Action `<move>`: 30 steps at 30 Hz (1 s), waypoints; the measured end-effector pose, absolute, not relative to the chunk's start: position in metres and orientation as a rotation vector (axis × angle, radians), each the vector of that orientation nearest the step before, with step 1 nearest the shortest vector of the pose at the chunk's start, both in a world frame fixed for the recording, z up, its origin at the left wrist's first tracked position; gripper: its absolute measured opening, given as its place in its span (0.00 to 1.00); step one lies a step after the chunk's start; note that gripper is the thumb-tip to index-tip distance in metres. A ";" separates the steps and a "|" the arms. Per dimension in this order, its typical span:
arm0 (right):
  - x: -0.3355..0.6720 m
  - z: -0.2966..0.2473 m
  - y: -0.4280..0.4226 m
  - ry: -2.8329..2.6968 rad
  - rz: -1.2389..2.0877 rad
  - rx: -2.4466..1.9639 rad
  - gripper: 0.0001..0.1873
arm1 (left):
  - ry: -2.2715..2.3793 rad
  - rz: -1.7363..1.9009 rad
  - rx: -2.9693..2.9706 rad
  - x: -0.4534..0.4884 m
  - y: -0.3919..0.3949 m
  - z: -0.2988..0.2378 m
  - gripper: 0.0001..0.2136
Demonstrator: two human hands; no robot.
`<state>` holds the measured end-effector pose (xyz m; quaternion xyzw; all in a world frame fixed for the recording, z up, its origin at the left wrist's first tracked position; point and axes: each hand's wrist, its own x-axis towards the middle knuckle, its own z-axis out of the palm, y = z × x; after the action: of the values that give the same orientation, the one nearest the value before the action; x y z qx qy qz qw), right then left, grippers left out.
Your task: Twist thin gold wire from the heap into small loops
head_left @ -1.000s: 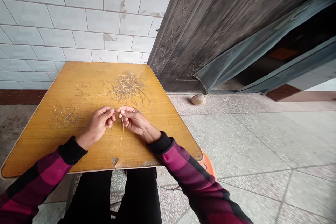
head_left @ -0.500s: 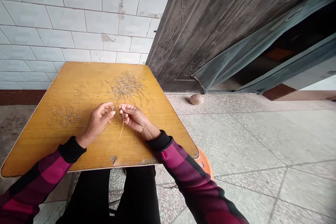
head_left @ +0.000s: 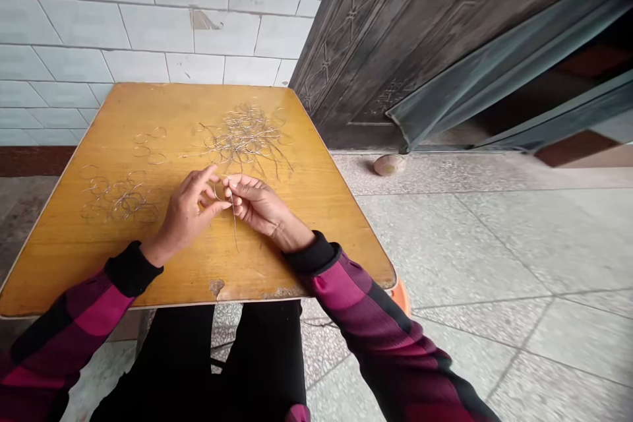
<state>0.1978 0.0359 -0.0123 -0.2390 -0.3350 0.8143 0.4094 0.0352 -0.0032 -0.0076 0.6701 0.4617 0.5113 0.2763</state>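
Here we are at a yellow varnished wooden counter (head_left: 64, 264), set hard against a white tiled wall (head_left: 148, 20) at upper left, with a dark embossed metal door (head_left: 395, 33) and a grey-green door curtain (head_left: 499, 72) filling the upper right! Terrazzo floor (head_left: 469, 244) spreads across the lower right, a small round stone (head_left: 389, 165) sits by the threshold, and an orange stool edge (head_left: 401, 297) peeks out past the counter's corner.

On the counter, three lots of wire: a big silvery tangle (head_left: 244, 135) at top centre, a few loose loops (head_left: 148, 145) to its left, and a looser cluster (head_left: 119, 201) at left.

Both plaid-sleeved arms come in from the bottom, hands meeting at centre, just below the big tangle. The right hand (head_left: 257, 206) has it: thumb and forefinger pinched narrow on a thin wire strand (head_left: 234, 227), which hangs almost straight down the frame toward the person. The left hand (head_left: 185, 214) is right beside it, its fingers (head_left: 202, 188) loosely curved, thumb at the pinch; whether they grip the wire, I can't tell. Nothing stands between them!
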 end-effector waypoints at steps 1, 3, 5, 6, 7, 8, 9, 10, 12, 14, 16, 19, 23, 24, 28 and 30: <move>0.199 -0.013 0.038 -0.837 2.036 -0.619 0.01 | 1.230 1.377 1.835 0.033 -0.003 -0.007 0.28; 0.201 -0.014 0.042 -0.835 2.002 -0.652 0.01 | 1.193 1.362 1.925 0.030 -0.002 -0.006 0.27; 0.203 -0.014 0.043 -0.858 1.987 -0.671 0.02 | 1.171 1.339 2.005 0.026 -0.002 -0.006 0.23; 0.203 -0.013 0.044 -0.879 1.989 -0.672 0.03 | 1.167 1.328 2.033 0.025 -0.002 -0.006 0.21; 0.203 -0.013 0.043 -0.902 1.991 -0.669 0.04 | 1.167 1.320 2.050 0.025 -0.002 -0.007 0.19; 0.203 -0.013 0.043 -0.923 1.996 -0.668 0.05 | 1.168 1.315 2.058 0.024 -0.002 -0.007 0.18; 0.203 -0.013 0.042 -0.940 2.001 -0.669 0.05 | 1.169 1.315 2.056 0.024 -0.003 -0.006 0.18; 0.203 -0.013 0.042 -0.948 2.005 -0.673 0.05 | 1.167 1.318 2.046 0.023 -0.003 -0.006 0.17; 0.203 -0.012 0.041 -0.944 2.011 -0.677 0.05 | 1.159 1.330 2.012 0.022 -0.003 -0.005 0.15; 0.203 -0.012 0.042 -0.932 2.024 -0.674 0.05 | 1.155 1.337 1.982 0.021 -0.003 -0.004 0.12; 0.204 -0.012 0.042 -0.926 2.049 -0.665 0.05 | 1.159 1.353 1.977 0.020 -0.002 -0.004 0.10; 0.205 -0.012 0.042 -0.934 2.072 -0.635 0.06 | 1.160 1.388 2.013 0.019 -0.001 -0.006 0.08; 0.205 -0.012 0.040 -0.970 2.058 -0.616 0.10 | 1.187 1.417 2.058 0.017 0.000 -0.008 0.08; 0.205 -0.011 0.040 -0.978 2.050 -0.623 0.12 | 1.190 1.418 2.068 0.017 0.000 -0.009 0.08; 0.205 -0.011 0.038 -1.047 1.989 -0.704 0.16 | 1.192 1.412 2.103 0.014 0.001 -0.007 0.09; 0.204 -0.012 0.038 -1.095 1.916 -0.751 0.14 | 1.206 1.412 2.101 0.013 0.001 -0.006 0.09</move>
<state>0.2044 0.0380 -0.0117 -0.2959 -0.4318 0.7554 0.3941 0.0130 0.0014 -0.0059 0.7387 0.4240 0.4964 0.1679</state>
